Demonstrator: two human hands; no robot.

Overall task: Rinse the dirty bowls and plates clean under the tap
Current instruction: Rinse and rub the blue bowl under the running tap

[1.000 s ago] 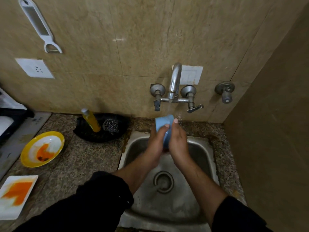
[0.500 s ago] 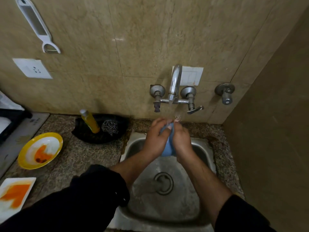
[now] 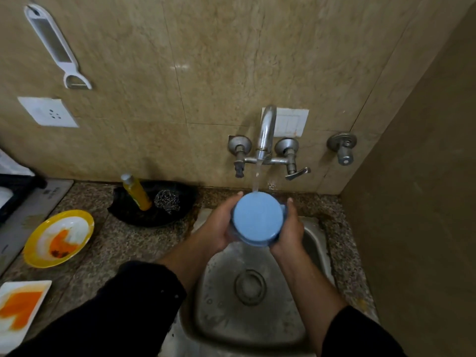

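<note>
Blue bowl [image 3: 257, 220] is being held base-up over the far part of the sink [image 3: 257, 328], just below the tap [image 3: 266, 132], with the stream [image 3: 256, 179] landing on the far edge of its base. The left hand [image 3: 219, 225] is cupping its left side and the right hand [image 3: 288, 230] its right, fingers curling round the wall and gripping it. The fingertips underneath are hidden.

The inside is facing down, out of sight, so I judge that turning the bowl slowly and then tipping its mouth up into the water is the way to reach every surface. Holding it low is limiting splash. A yellow bowl [image 3: 88, 222] and a white plate [image 3: 28, 284] are waiting on the left, both carrying orange residue.
</note>
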